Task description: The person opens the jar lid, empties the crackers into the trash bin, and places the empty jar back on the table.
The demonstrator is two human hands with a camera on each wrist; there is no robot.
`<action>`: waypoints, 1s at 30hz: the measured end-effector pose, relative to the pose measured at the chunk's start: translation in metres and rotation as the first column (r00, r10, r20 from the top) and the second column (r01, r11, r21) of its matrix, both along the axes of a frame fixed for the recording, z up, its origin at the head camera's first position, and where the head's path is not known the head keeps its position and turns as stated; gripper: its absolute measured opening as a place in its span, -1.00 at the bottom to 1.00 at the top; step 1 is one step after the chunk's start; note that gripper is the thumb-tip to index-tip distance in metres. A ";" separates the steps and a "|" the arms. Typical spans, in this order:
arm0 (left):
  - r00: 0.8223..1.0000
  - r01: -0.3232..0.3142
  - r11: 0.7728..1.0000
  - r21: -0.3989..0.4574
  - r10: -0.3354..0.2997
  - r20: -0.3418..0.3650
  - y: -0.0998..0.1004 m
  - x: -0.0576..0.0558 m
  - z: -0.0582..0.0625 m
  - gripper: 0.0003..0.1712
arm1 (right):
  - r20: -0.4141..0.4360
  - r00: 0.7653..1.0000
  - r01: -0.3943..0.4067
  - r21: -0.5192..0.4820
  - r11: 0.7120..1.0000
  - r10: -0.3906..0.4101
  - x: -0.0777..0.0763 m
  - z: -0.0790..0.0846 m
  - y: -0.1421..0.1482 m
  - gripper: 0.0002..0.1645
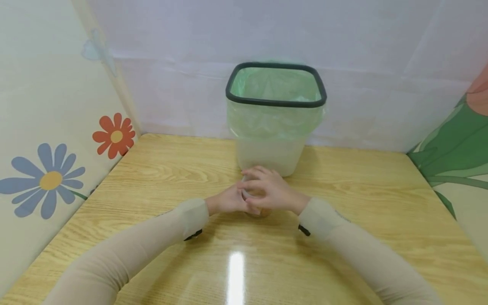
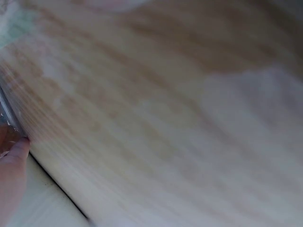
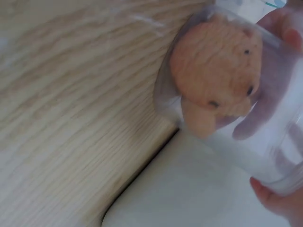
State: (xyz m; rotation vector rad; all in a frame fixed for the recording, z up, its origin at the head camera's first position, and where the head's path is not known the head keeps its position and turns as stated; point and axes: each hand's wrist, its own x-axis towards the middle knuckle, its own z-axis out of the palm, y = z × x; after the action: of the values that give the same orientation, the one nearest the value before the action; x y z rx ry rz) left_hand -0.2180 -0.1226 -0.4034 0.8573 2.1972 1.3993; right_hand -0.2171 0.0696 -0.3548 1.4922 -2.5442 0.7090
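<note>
Near the middle of the table, both hands hold a clear cup (image 3: 165, 99), standing close in front of the bin. Inside the cup lies a rough, rounded orange-pink lump (image 3: 213, 61) with several dark specks; its kind cannot be told. My left hand (image 1: 230, 200) grips the cup from the left side. From the right, my right hand (image 1: 277, 190) arches over the top, thumb and fingers curled about the rim. Much of the cup is hidden by the hands in the head view. Only an edge of it shows at the far left of the left wrist view.
A pale bin (image 1: 270, 154) with a black rim ring and a green liner bag stands behind the hands, against the white backdrop (image 1: 171, 97). The wood-grain table (image 1: 171, 169) spreads around. Flower-printed panels (image 1: 23, 106) border both sides.
</note>
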 end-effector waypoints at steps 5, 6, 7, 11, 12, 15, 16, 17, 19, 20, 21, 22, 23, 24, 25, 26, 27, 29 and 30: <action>1.000 0.008 1.000 0.019 -0.007 -0.017 0.001 0.001 0.001 -0.17 | 0.031 0.997 -0.072 -0.036 0.997 0.073 -0.006 -0.001 0.002 -0.56; 1.000 0.014 1.000 0.022 -0.014 -0.024 0.001 0.001 0.001 -0.21 | 0.033 0.996 -0.087 -0.044 0.995 0.088 -0.006 -0.001 0.003 -0.57; 0.999 0.020 1.000 0.018 -0.019 -0.041 0.001 0.001 0.001 -0.24 | 0.032 0.994 -0.103 -0.055 0.993 0.105 -0.007 -0.001 0.003 -0.57; 0.995 0.033 0.999 0.006 -0.032 -0.098 0.002 0.001 0.002 -0.25 | 0.006 0.986 -0.166 -0.101 0.981 0.167 -0.012 -0.005 0.005 -0.57; 0.994 0.031 1.000 0.003 -0.031 -0.108 0.002 0.001 0.002 -0.22 | -0.003 0.984 -0.179 -0.110 0.978 0.179 -0.013 -0.006 0.005 -0.57; 0.994 0.028 1.000 0.001 -0.028 -0.108 0.002 0.001 0.001 -0.16 | -0.015 0.979 -0.203 -0.116 0.972 0.202 -0.016 -0.007 0.006 -0.55; 0.995 0.025 1.000 0.002 -0.024 -0.101 0.002 0.001 0.001 -0.13 | -0.017 0.979 -0.206 -0.105 0.973 0.205 -0.016 -0.007 0.006 -0.55; 0.995 0.020 1.000 0.001 -0.020 -0.099 0.002 0.000 0.001 -0.09 | -0.014 0.979 -0.206 -0.089 0.974 0.205 -0.017 -0.006 0.006 -0.54; 0.997 0.008 1.000 -0.003 -0.008 -0.079 0.001 0.000 0.001 -0.08 | -0.009 0.980 -0.198 -0.036 0.980 0.198 -0.017 -0.003 0.006 -0.51; 0.998 -0.001 1.000 -0.014 0.000 -0.064 0.001 0.000 0.001 -0.12 | -0.003 0.982 -0.191 -0.002 0.982 0.191 -0.016 -0.001 0.006 -0.48; 0.999 -0.010 1.000 -0.019 0.009 -0.044 0.000 0.001 0.002 -0.14 | 0.008 0.983 -0.184 0.034 0.982 0.184 -0.016 0.001 0.006 -0.45; 1.000 -0.015 1.000 -0.021 0.014 -0.020 0.000 0.001 0.002 -0.18 | 0.020 0.985 -0.173 0.071 0.982 0.173 -0.015 0.004 0.007 -0.41; 1.000 -0.019 0.999 -0.025 0.019 0.001 0.000 0.001 0.002 -0.20 | 0.031 0.987 -0.161 0.107 0.981 0.159 -0.013 0.006 0.007 -0.38; 1.000 -0.020 0.999 -0.026 0.020 0.023 0.000 0.001 0.003 -0.24 | 0.046 0.989 -0.148 0.137 0.979 0.143 -0.011 0.008 0.007 -0.36; 0.999 -0.022 0.999 -0.031 0.023 0.043 0.000 0.002 0.003 -0.28 | 0.065 0.990 -0.132 0.166 0.977 0.123 -0.009 0.010 0.007 -0.34; 0.999 -0.021 0.999 -0.034 0.022 0.037 0.000 0.002 0.003 -0.31 | 0.080 0.992 -0.113 0.186 0.976 0.100 -0.007 0.012 0.007 -0.33; 0.999 -0.019 0.999 -0.027 0.020 0.036 0.001 0.002 0.003 -0.30 | 0.088 0.993 -0.091 0.203 0.975 0.074 -0.005 0.013 0.007 -0.32; 0.999 -0.020 1.000 -0.020 0.021 0.037 0.001 0.002 0.003 -0.23 | 0.085 0.996 -0.033 0.229 0.973 0.013 0.000 0.014 0.005 -0.30; 0.999 -0.019 1.000 -0.012 0.019 0.035 0.001 0.002 0.003 -0.22 | 0.083 0.996 -0.002 0.234 0.972 -0.017 0.003 0.014 0.004 -0.29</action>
State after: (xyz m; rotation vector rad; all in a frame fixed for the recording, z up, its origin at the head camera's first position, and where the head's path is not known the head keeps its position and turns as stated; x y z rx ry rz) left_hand -0.2158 -0.1215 -0.4001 0.8036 2.1904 1.3981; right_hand -0.2138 0.0738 -0.3406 1.5487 -2.7787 0.4936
